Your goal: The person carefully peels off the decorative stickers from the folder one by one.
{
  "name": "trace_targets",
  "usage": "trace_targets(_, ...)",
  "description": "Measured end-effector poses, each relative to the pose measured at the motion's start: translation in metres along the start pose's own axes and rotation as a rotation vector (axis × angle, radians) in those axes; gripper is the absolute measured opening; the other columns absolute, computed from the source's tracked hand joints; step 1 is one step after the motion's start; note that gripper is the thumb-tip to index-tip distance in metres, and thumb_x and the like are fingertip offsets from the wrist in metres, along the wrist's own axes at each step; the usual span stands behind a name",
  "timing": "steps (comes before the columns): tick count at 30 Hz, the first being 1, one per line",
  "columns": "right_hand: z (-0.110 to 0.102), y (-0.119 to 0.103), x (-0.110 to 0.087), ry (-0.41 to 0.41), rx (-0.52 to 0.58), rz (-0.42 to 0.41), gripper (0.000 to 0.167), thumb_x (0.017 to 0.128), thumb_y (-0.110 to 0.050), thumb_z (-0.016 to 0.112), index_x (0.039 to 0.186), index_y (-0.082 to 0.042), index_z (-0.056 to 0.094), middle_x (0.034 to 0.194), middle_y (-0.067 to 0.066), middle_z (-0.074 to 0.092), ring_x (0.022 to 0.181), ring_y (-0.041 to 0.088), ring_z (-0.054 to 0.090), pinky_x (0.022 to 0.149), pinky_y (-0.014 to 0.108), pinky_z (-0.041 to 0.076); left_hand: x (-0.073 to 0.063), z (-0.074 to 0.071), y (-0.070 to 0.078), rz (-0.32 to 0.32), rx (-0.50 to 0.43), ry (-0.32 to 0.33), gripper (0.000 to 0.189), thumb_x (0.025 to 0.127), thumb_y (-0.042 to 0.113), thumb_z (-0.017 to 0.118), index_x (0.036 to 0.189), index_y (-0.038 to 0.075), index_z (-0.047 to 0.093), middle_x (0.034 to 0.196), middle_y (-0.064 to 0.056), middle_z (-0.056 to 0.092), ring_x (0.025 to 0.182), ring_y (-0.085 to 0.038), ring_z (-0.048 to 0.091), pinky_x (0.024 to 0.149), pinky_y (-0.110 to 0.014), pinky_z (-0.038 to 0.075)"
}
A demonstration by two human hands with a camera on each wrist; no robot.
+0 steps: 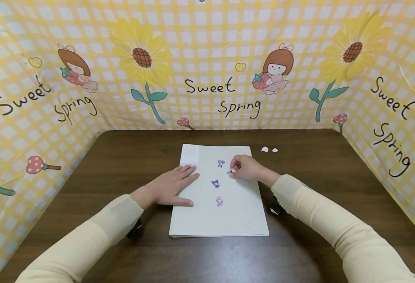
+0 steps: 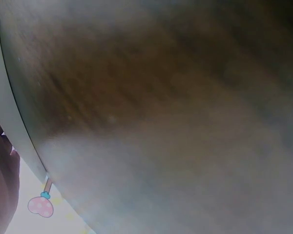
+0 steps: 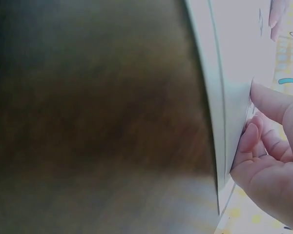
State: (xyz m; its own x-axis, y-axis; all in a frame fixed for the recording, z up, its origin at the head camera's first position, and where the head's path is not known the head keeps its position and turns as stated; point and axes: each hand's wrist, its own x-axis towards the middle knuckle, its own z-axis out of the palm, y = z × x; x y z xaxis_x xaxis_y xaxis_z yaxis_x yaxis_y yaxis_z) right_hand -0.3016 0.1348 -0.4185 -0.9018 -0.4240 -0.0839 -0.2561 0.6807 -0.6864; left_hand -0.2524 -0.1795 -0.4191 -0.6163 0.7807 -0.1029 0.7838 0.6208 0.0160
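Observation:
A cream-white booklet or folder (image 1: 243, 212) lies on the brown table, its page edges showing in the right wrist view. My left hand (image 1: 172, 186) rests on its left side, fingers spread. Over its upper right part, my right hand (image 1: 244, 167) pinches a small purple cartoon sticker (image 1: 230, 172) close to the page. Three more stickers run down the page: a purple one (image 1: 221, 163), a dark purple one (image 1: 215, 183) and a pink one (image 1: 219, 201). In the right wrist view the right hand (image 3: 273, 151) touches the page; the sticker cannot be made out there.
A white printed slip (image 1: 190, 154) lies at the booklet's upper left corner. Torn white scraps (image 1: 265, 149) lie on the table beyond its upper right, and another scrap (image 1: 274, 211) is by the right wrist. Yellow checked cloth (image 1: 207, 47) encloses the table's back and sides.

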Motion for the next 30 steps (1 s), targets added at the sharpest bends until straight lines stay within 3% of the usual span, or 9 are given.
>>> trace_targets(8, 0.0002, 0.0024, -0.0023, 0.072, 0.030, 0.045, 0.030, 0.076, -0.017, 0.085, 0.101, -0.007, 0.075, 0.077, 0.002, 0.060, 0.073, 0.017, 0.050, 0.066, 0.028, 0.042, 0.0011, 0.0022, -0.0014, -0.003, 0.005, -0.001, 0.100, 0.085, 0.082, 0.031, 0.156, 0.013, 0.020, 0.161, -0.012, 0.012, 0.147, -0.026, 0.007, 0.116, -0.042, 0.011)
trace_targets(17, 0.0007, 0.0024, -0.0038, 0.091, 0.018, 0.040, 0.027, 0.076, -0.018, 0.085, 0.100, -0.009, 0.078, 0.093, 0.001, 0.073, 0.078, 0.015, 0.055, 0.067, 0.026, 0.046, 0.0006, 0.0034, -0.0024, -0.008, 0.005, -0.008, 0.100, 0.085, 0.082, 0.031, 0.156, 0.013, 0.020, 0.161, -0.012, 0.011, 0.147, -0.025, 0.006, 0.116, -0.042, 0.010)
trace_targets(30, 0.0000, 0.0023, -0.0022, 0.096, 0.034, 0.038, 0.015, 0.074, -0.018, 0.086, 0.086, -0.010, 0.079, 0.075, -0.003, 0.068, 0.072, 0.015, 0.053, 0.064, 0.027, 0.043, -0.0003, 0.0019, -0.0014, 0.003, -0.004, 0.007, 0.099, 0.086, 0.080, 0.034, 0.156, 0.011, 0.021, 0.161, -0.014, 0.013, 0.147, -0.028, 0.008, 0.116, -0.044, 0.011)
